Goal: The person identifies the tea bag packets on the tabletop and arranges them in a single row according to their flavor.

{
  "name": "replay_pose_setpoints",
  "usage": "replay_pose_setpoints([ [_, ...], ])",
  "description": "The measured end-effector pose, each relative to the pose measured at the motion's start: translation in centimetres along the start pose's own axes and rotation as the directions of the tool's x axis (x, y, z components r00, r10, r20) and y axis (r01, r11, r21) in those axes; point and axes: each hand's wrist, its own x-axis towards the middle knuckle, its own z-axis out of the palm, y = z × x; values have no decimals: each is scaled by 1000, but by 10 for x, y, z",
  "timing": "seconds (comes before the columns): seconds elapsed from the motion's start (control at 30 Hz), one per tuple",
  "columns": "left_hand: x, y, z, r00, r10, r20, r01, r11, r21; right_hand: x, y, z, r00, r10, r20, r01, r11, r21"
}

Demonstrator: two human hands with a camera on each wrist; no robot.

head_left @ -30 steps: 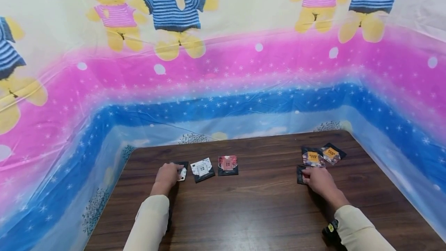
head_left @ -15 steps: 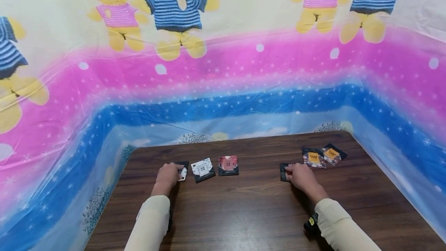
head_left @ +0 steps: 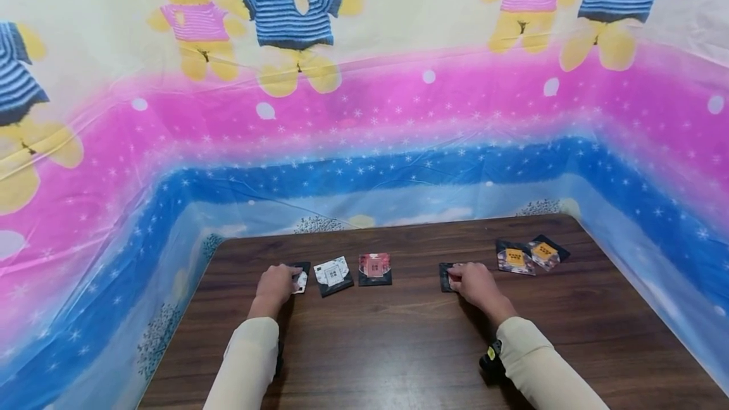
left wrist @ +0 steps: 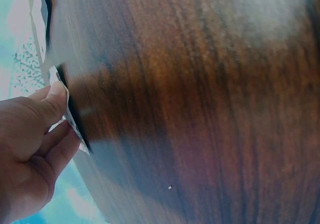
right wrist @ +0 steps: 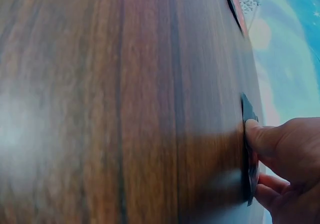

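On the left of the table, my left hand (head_left: 275, 286) pinches a small flat white-and-black packet (head_left: 302, 278), partly covered by the fingers. The left wrist view has the thumb over one face of this packet (left wrist: 75, 120). Right of the table's middle, my right hand (head_left: 478, 286) grips a dark packet with some red on it (head_left: 445, 277). Its black edge (right wrist: 246, 108) stands out beyond the thumb in the right wrist view. Between the hands lie another white-and-black packet (head_left: 333, 276), slightly turned, and a red-and-black packet (head_left: 375, 269).
Two packets with orange labels, one (head_left: 515, 258) and another (head_left: 548, 252), lie close together at the back right. The brown wooden table (head_left: 364, 347) ends at a back edge against a printed cloth (head_left: 364, 176) with bears, which also hangs along both sides.
My right hand has slid its dark packet leftward, away from the orange-labelled packets and closer to the red one. The left hand keeps its place on the white-and-black packet.
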Motion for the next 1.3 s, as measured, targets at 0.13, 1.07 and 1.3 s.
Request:
replay_pose_setpoints([
  [0.13,0,0,1,1000,3,-5,-3,1000,-8,3,-5,5,1000,-6,-13,6,1000,11],
  [1.07,0,-1,2,1000,-21,21,21,1000,-4,40,-59,28,999,-38,5,38,999,32],
  [1.3,0,0,4,1000,-13,7,13,1000,0,45,-65,28,999,-35,20,34,998,44],
])
